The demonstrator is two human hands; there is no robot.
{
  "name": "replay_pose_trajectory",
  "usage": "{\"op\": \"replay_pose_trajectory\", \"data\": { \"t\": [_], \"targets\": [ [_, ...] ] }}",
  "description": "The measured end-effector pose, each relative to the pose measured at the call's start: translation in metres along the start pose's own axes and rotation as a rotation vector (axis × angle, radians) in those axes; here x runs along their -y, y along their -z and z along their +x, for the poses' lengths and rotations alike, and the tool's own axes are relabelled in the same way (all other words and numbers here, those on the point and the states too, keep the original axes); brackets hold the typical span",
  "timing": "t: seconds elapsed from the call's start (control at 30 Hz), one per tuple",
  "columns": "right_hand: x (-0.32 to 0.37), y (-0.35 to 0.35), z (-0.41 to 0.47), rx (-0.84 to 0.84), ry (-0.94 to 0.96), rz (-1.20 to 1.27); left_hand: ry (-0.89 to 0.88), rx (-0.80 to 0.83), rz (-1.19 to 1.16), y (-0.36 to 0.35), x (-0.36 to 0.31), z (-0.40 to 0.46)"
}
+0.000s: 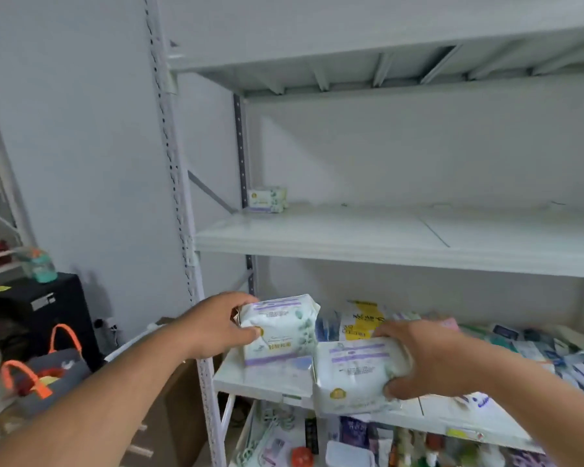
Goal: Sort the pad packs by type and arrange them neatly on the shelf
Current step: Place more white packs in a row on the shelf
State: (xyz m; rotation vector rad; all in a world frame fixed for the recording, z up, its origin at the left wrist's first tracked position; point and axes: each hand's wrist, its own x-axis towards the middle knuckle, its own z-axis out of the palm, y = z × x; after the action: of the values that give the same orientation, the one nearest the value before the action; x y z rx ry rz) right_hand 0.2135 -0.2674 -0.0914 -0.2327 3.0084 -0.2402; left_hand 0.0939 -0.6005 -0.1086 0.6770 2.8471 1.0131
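Two white pad packs (purple-striped) are gripped, left hand [216, 326] holding one [279, 328], right hand [429, 360] the other [354, 375].

A tall white shelf [351, 244] stands by the wall. On its middle board, far back in the left corner, sits one small white pad pack [267, 199]. The board below holds a messy pile of packs [526, 345] on its right side.

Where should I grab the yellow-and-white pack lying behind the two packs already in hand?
Take the yellow-and-white pack by its upper edge, coming from above: its lower part sits behind the pack held in the right hand, and neighbouring packs crowd its sides.
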Motion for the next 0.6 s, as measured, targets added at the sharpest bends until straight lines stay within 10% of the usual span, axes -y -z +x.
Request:
{"op": "replay_pose_trajectory", "data": {
  "t": [0.6],
  "targets": [
    [0.049, 0.135, 0.129, -0.210, 0.030, 0.092, -0.077, -0.141, 0.021, 0.172, 0.017, 0.145]
  ]
}}
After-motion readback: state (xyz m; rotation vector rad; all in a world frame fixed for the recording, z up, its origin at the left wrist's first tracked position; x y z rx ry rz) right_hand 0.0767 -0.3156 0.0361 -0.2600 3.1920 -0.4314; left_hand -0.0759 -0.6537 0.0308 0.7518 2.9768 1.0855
